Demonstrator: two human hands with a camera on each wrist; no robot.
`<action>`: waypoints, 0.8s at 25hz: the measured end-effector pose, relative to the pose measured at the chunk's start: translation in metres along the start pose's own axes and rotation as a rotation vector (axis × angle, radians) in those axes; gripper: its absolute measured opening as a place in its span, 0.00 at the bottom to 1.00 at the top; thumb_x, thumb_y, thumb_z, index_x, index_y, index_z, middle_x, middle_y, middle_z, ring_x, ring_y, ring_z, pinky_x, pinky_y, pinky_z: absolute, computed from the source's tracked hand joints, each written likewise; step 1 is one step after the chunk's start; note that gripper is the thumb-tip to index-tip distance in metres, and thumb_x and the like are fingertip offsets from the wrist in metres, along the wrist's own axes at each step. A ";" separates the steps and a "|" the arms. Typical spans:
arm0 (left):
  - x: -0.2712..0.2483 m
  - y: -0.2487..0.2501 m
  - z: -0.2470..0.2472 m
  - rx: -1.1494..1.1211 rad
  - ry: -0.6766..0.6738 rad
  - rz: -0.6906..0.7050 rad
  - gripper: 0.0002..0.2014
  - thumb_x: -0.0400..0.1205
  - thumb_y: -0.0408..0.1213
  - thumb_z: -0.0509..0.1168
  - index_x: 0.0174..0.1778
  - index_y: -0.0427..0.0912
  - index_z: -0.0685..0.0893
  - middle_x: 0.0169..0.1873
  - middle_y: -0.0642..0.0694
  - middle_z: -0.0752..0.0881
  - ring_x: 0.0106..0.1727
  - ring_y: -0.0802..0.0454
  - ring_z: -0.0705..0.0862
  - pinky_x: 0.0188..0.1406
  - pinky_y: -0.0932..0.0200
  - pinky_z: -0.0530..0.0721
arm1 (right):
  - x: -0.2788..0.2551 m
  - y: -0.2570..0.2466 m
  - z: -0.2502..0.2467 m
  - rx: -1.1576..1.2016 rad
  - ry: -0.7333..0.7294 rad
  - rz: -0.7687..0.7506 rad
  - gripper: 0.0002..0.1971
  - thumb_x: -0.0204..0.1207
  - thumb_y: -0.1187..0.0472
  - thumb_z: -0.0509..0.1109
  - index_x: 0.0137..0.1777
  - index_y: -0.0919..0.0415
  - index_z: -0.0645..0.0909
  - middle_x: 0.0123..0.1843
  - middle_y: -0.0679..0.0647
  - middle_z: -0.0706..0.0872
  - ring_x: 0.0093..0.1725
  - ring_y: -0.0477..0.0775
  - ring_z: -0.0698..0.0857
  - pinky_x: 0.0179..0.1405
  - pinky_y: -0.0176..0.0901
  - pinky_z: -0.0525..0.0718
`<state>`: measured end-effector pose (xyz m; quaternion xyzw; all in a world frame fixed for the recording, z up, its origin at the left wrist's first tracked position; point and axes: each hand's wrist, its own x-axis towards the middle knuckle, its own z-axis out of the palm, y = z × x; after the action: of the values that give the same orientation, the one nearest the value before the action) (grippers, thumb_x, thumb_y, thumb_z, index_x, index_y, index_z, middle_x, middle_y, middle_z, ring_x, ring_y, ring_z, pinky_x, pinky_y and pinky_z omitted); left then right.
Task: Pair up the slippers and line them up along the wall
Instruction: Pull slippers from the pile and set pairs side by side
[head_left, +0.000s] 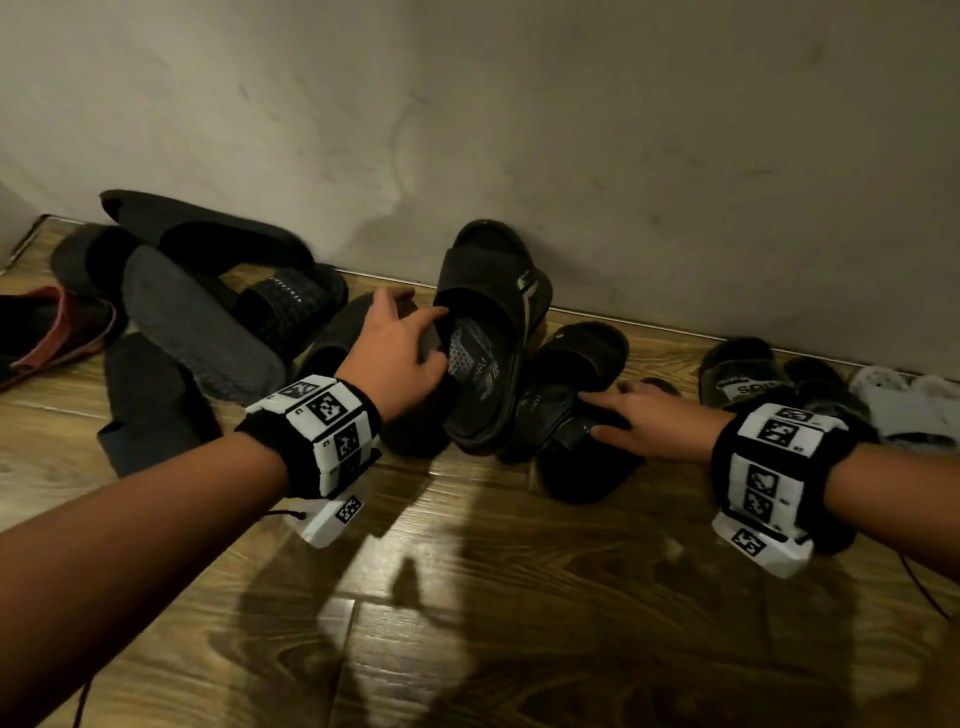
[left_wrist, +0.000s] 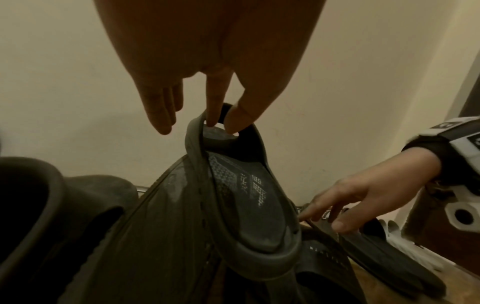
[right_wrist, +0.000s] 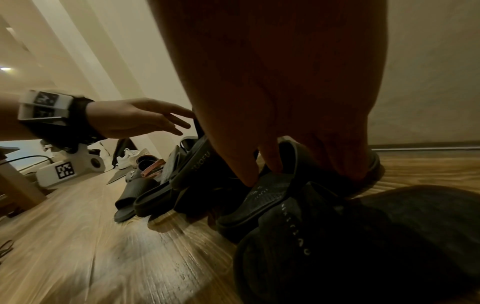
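A black slide slipper stands tilted on its heel against the wall. My left hand pinches the edge of its strap between thumb and forefinger, and the other fingers hang free. To its right a second black slipper lies across another one on the floor. My right hand reaches onto it with stretched fingers that touch its strap. I cannot see a closed grip there.
A heap of black slippers lies at the left by the wall, with a red-trimmed one at the edge. A dark fuzzy pair and a white slipper sit at the right. Bare wooden floor lies in front.
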<state>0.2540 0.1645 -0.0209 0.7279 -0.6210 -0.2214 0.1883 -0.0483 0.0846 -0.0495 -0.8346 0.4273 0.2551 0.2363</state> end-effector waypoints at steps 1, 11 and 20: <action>0.002 0.001 -0.001 0.028 -0.033 0.014 0.30 0.76 0.41 0.66 0.76 0.46 0.72 0.77 0.32 0.60 0.79 0.35 0.64 0.82 0.45 0.64 | 0.004 -0.003 0.000 0.003 -0.023 0.000 0.31 0.82 0.42 0.60 0.83 0.46 0.58 0.80 0.66 0.68 0.79 0.66 0.67 0.77 0.53 0.67; 0.011 0.003 -0.001 0.150 -0.088 0.086 0.34 0.78 0.43 0.63 0.78 0.34 0.60 0.83 0.35 0.53 0.77 0.33 0.62 0.80 0.43 0.63 | 0.022 -0.006 -0.018 0.381 0.028 0.119 0.31 0.81 0.45 0.64 0.79 0.60 0.65 0.74 0.58 0.79 0.68 0.55 0.79 0.62 0.39 0.73; 0.012 0.011 -0.010 0.042 -0.028 0.238 0.31 0.77 0.36 0.68 0.76 0.32 0.69 0.78 0.33 0.65 0.80 0.37 0.64 0.83 0.51 0.60 | -0.046 0.042 -0.057 0.512 0.300 0.131 0.36 0.79 0.42 0.64 0.81 0.62 0.65 0.74 0.57 0.80 0.71 0.53 0.79 0.73 0.45 0.73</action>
<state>0.2518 0.1512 -0.0078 0.6497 -0.7101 -0.1944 0.1893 -0.0939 0.0545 0.0150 -0.7468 0.5609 0.0275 0.3562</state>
